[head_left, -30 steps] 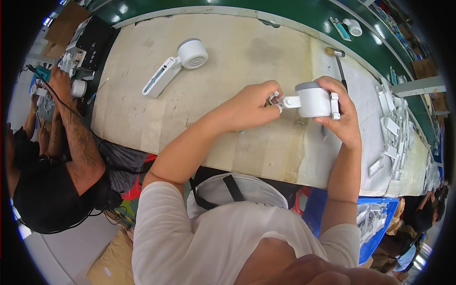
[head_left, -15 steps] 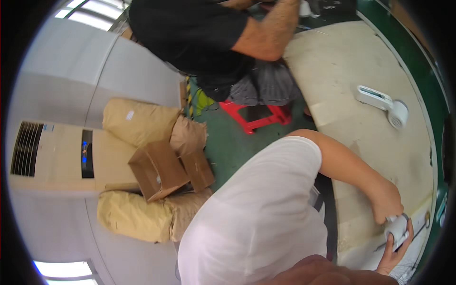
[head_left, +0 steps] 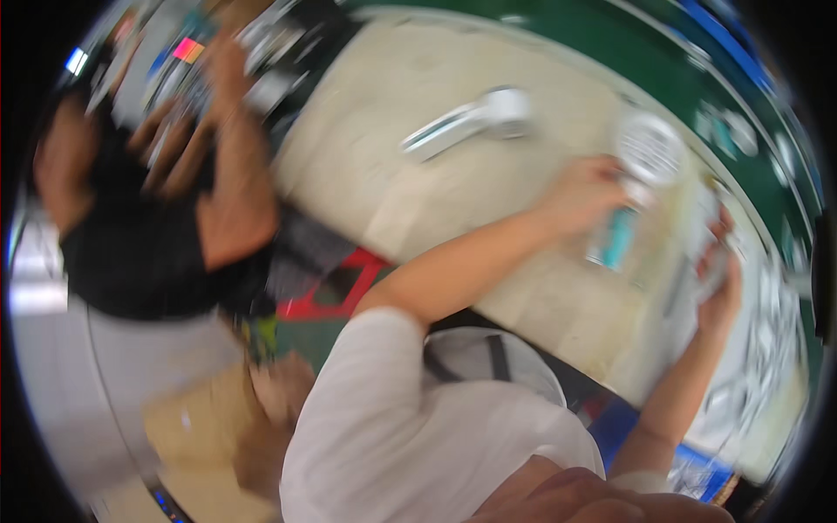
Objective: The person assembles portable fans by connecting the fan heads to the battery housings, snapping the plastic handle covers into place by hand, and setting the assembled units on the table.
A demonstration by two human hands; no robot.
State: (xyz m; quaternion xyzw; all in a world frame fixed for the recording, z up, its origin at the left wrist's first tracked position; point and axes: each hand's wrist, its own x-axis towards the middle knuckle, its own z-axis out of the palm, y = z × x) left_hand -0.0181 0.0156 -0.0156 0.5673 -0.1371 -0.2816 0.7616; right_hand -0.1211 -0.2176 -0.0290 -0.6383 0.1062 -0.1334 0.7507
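My left hand [head_left: 595,190] is closed round the neck of a white handheld fan [head_left: 652,150] above the table's right part. Its round slotted head points away from me, and a teal strip shows on the handle. Apart from the fan, my right hand [head_left: 719,272] is over the table's right end, beside a heap of white parts [head_left: 767,336]. Motion smears its fingers, so I cannot make out whether they hold anything. A second white fan-shaped body [head_left: 466,122], with a round head and a long slotted handle, lies on the cream tabletop [head_left: 375,113].
A co-worker [head_left: 166,235] in a black top sits at the far left, hands over a cluttered dark surface. A red stool [head_left: 336,288] stands below. Beyond the table runs a green surface [head_left: 567,44] with white and teal pieces. A blue bin [head_left: 702,466] is at the lower right.
The whole view has swung round toward the table. Both hands were together on the white fan; now the left holds it and the right is away from it. The second fan body stays on the table.
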